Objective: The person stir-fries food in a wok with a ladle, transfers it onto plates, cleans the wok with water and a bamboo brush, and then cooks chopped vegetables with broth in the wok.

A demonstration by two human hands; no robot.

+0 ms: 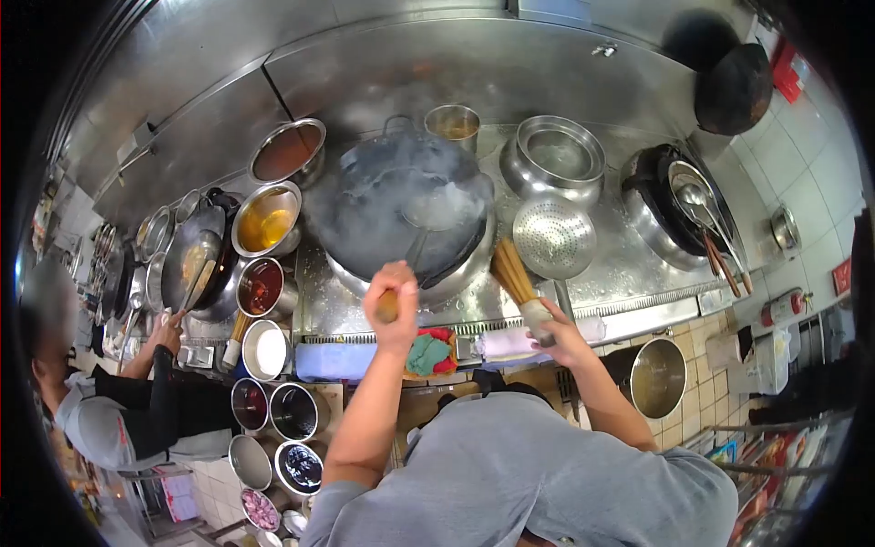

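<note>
My left hand (392, 305) is wrapped round the wooden handle of a ladle. The ladle's round bowl (437, 208) is inside a large dark wok (365, 219), which is partly veiled by steam. In my right hand (561, 337) is a bamboo brush (519, 283), held by its bound, pale end, with its bristles pointing up and left near the wok's right rim. A perforated strainer (554, 239) lies just beyond the brush. Below the wok, a green cloth and a red cloth (428, 354) lie bunched at the stove's front edge.
Bowls of red sauce (288, 152) and yellow oil (267, 219) stand left of the wok. A steel pot (560, 155) and another wok (679, 214) are on the right. At the far left a co-worker (118, 419) handles a smaller wok (196, 264).
</note>
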